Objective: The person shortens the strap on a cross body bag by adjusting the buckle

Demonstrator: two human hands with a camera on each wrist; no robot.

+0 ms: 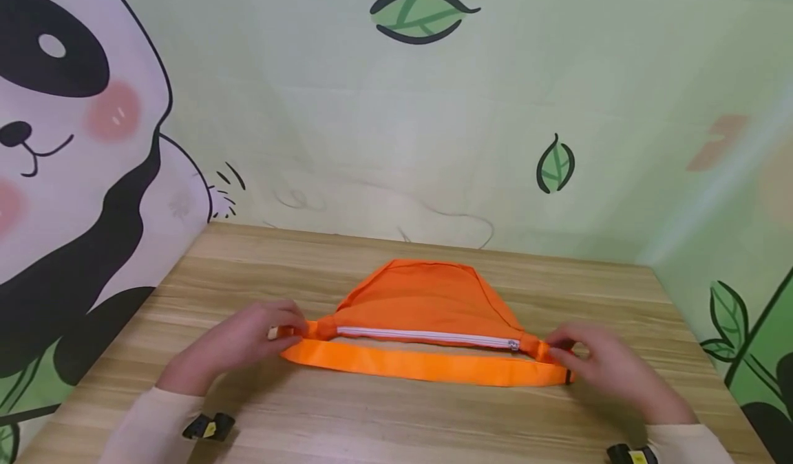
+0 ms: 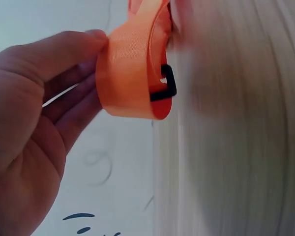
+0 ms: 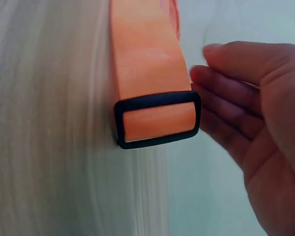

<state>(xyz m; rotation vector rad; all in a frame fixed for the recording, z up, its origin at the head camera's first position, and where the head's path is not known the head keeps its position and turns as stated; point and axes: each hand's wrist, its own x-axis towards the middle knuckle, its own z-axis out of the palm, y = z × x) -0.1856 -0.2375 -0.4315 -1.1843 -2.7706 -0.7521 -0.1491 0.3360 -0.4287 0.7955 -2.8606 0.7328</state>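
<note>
Orange waist bag (image 1: 424,299) flat on bench (image 1: 384,423). Left hand (image 1: 248,343) pinches strap (image 1: 421,365) end; right hand (image 1: 604,364) fingers relaxed beside black buckle (image 3: 157,119).

Wooden table (image 1: 434,423) is running up to the walls. Panda mural (image 1: 68,175) is covering the left wall; leaf prints (image 1: 418,14) are dotting the green one.

Orange waist bag (image 1: 421,302) lies flat on the wooden table (image 1: 384,416), left hand (image 1: 248,343) at its left strap end, right hand (image 1: 610,367) at its right end.
</note>
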